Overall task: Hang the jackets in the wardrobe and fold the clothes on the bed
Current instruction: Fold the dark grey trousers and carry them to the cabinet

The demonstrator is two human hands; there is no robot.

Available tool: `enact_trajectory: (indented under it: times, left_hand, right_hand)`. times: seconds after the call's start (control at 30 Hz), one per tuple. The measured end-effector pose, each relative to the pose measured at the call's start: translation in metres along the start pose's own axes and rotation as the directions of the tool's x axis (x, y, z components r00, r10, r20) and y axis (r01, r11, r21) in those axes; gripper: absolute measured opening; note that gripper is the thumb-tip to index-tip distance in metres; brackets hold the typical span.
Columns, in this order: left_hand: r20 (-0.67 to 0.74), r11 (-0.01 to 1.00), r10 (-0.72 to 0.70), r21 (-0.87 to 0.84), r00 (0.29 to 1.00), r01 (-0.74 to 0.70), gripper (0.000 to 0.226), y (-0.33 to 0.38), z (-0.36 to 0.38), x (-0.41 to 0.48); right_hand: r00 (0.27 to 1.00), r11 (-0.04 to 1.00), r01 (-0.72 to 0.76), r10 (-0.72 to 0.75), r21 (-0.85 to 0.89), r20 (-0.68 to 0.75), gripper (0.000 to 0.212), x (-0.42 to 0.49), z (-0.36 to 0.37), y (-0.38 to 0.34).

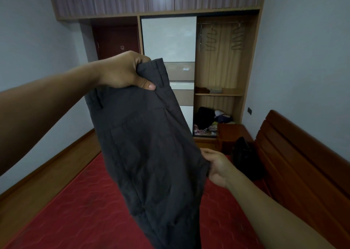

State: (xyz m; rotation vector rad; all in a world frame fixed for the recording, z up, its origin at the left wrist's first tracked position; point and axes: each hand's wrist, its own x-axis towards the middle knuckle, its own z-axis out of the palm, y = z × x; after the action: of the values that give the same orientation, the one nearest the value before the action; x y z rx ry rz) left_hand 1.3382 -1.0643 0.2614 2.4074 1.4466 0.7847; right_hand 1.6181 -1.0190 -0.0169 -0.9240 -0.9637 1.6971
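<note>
— Where are the trousers?
— Held up above the bed: fingers of my left hand curl round the waistband; my right hand pinches 1 side edge lower down.

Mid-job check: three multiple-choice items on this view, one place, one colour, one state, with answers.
1. Where does the left hand grip the trousers? A waistband B hem C pocket
2. What colour is the bed surface? A blue B red C white
3. How are the trousers now? A folded flat B hung on a rail C held up in both hands
Answers: 1 A, it clasps the belt-looped top edge; 2 B, red quilting shows below; 3 C, the right hand pinches the side edge.
</note>
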Motion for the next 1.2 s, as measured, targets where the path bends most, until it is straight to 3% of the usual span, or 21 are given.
enact_trajectory:
  times: [0.1, 0.17, 0.23, 0.3, 0.37, 0.5, 0.53, 0.57, 0.63, 0.67, 0.77, 0.83, 0.93, 1.0, 1.13, 1.2]
  left_hand:
    - [0.01, 0.999, -0.032, -0.026, 0.999, 0.032, 0.024, -0.01, -0.001, -0.004]
    - [-0.006, 0.997, -0.04, -0.066, 0.999, 0.04, 0.024, -0.015, 0.001, -0.006]
    - [-0.031, 0.995, -0.049, -0.089, 0.998, 0.046, 0.025, -0.016, 0.002, -0.004]
    - [-0.031, 0.996, -0.043, -0.083, 0.999, 0.04, 0.026, -0.013, 0.003, 0.0]
    - [-0.021, 0.998, -0.019, -0.055, 1.0, 0.018, 0.029, -0.007, 0.006, 0.004]
    - [0.007, 0.999, 0.03, -0.015, 1.0, -0.03, 0.032, 0.009, 0.014, 0.01]
    - [0.021, 0.999, 0.046, 0.0, 0.999, -0.046, 0.033, 0.013, 0.018, 0.011]
    - [0.033, 0.998, 0.063, 0.021, 0.997, -0.064, 0.034, 0.019, 0.023, 0.013]
    - [0.043, 0.992, 0.105, 0.069, 0.994, -0.108, 0.033, 0.033, 0.033, 0.017]
    - [0.042, 0.988, 0.125, 0.089, 0.991, -0.128, 0.032, 0.04, 0.038, 0.019]
    - [0.038, 0.983, 0.144, 0.105, 0.989, -0.148, 0.031, 0.057, 0.045, 0.021]
    - [0.035, 0.984, 0.14, 0.11, 0.99, -0.143, 0.031, 0.06, 0.044, 0.02]
    - [0.049, 0.982, 0.14, 0.121, 0.989, -0.145, 0.031, 0.063, 0.044, 0.017]
    - [0.065, 0.979, 0.15, 0.128, 0.987, -0.158, 0.03, 0.067, 0.048, 0.017]
    - [0.099, 0.981, 0.157, 0.101, 0.983, -0.167, 0.021, 0.073, 0.055, 0.018]
    - [0.175, 0.991, 0.083, 0.089, 0.981, -0.1, 0.023, 0.061, 0.05, 0.013]
  right_hand:
    - [0.993, 0.995, 0.077, -0.07, 0.07, -0.095, 0.02, -0.003, -0.01, -0.009]
    - [0.988, 0.991, 0.117, -0.123, -0.06, -0.098, 0.027, -0.006, -0.015, -0.015]
    - [0.984, 0.943, 0.166, -0.177, -0.289, -0.013, 0.042, -0.015, -0.016, -0.022]
    - [0.967, 0.784, 0.243, -0.24, -0.571, 0.082, 0.039, -0.024, -0.013, -0.033]
    - [0.931, 0.516, 0.311, -0.335, -0.798, 0.146, 0.033, -0.027, -0.011, -0.043]
    - [0.927, 0.096, 0.241, -0.317, -0.966, 0.2, 0.025, -0.02, -0.022, -0.058]
    - [0.931, 0.059, 0.245, -0.292, -0.968, 0.218, 0.029, -0.021, -0.018, -0.063]
    - [0.927, 0.111, 0.3, -0.269, -0.947, 0.262, 0.04, -0.025, -0.009, -0.07]
    - [0.883, 0.355, 0.457, -0.289, -0.816, 0.369, 0.063, -0.035, 0.021, -0.09]
    - [0.852, 0.425, 0.517, -0.336, -0.743, 0.401, 0.066, -0.041, 0.039, -0.101]
    - [0.799, 0.389, 0.585, -0.424, -0.711, 0.425, 0.049, -0.049, 0.062, -0.125]
    - [0.841, 0.38, 0.529, -0.353, -0.759, 0.409, 0.035, -0.053, 0.052, -0.129]
    - [0.88, 0.524, 0.472, -0.234, -0.709, 0.413, 0.039, -0.065, 0.05, -0.133]
    - [0.85, 0.573, 0.524, -0.311, -0.63, 0.424, 0.046, -0.069, 0.064, -0.145]
    - [0.798, 0.499, 0.596, -0.453, -0.629, 0.397, 0.031, -0.077, 0.083, -0.164]
    - [0.807, 0.547, 0.583, -0.475, -0.6, 0.351, 0.031, -0.08, 0.075, -0.166]
